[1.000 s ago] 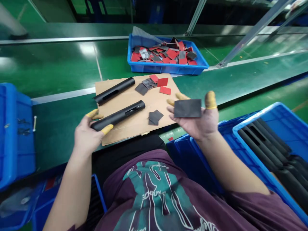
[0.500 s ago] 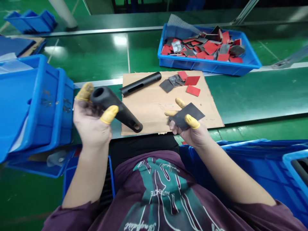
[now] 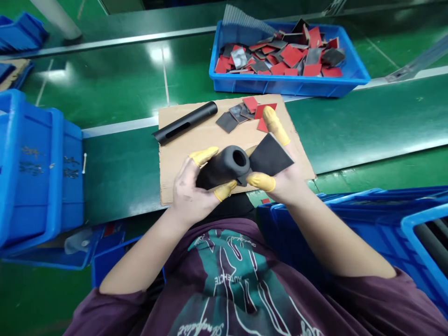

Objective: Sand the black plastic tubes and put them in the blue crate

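My left hand point(image 3: 185, 191), with yellow finger cots on its tips, is wrapped around a black tapered tube point(image 3: 219, 170). The tube's round open end faces right, over the cardboard sheet point(image 3: 182, 163). In my right hand point(image 3: 292, 172) is a thin dark square pad point(image 3: 271, 156), tilted up beside that open end. The right thumb touches or nearly touches the tube's lower rim, where a small dark flap shows; I cannot tell what it belongs to. My right index finger is raised, and other fingers are hidden behind the pad.
Another black slotted tube point(image 3: 187, 123) lies on the cardboard's far left part. Several grey and red pads point(image 3: 227, 122) lie to its right. Behind stands a blue bin point(image 3: 280, 86) full of such pads. Blue crates point(image 3: 31, 163) are on the left, and more blue bins point(image 3: 353, 219) on the right.
My left hand has brought the tube rightwards and turned its open end to the right. The right hand's pad is now against or close to that end. The view has shifted slightly.
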Demonstrator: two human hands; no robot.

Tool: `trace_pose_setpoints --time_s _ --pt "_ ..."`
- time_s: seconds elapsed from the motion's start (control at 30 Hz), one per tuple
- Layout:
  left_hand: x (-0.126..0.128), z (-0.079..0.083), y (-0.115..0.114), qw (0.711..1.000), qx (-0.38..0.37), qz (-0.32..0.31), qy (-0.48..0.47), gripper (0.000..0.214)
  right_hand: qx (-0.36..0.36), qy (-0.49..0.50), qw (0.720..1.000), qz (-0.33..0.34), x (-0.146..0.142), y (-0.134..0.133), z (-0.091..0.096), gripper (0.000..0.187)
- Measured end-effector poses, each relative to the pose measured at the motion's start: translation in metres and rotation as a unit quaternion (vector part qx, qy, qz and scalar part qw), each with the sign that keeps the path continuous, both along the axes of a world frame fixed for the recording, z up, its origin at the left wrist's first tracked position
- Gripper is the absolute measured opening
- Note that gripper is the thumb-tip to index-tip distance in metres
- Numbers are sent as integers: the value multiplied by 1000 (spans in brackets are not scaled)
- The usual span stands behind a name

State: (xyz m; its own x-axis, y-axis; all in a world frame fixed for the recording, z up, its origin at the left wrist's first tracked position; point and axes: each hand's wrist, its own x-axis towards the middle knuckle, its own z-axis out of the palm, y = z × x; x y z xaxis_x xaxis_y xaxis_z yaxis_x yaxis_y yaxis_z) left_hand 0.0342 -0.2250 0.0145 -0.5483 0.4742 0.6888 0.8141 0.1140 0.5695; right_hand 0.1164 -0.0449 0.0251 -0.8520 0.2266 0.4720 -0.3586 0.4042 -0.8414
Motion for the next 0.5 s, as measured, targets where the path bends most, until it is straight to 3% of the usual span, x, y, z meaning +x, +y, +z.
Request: trace_pose_setpoints --time_s 0.1,0.2,0.37,0.5 --pt "2 1 4 997 -54 -33 34 53 -9 -31 999 37 0 5 -2 97" --pt "-2 -3 0 993 -104 -37 45 54 -10 -48 998 36 4 12 -10 91" --pt "-14 -24 -14 970 -241 -26 -12 64 -29 -58 998 20 10 26 -27 84" --pt "-13 -36 -13 945 -324 5 -56 54 -50 -52 997 -7 12 33 -41 88"
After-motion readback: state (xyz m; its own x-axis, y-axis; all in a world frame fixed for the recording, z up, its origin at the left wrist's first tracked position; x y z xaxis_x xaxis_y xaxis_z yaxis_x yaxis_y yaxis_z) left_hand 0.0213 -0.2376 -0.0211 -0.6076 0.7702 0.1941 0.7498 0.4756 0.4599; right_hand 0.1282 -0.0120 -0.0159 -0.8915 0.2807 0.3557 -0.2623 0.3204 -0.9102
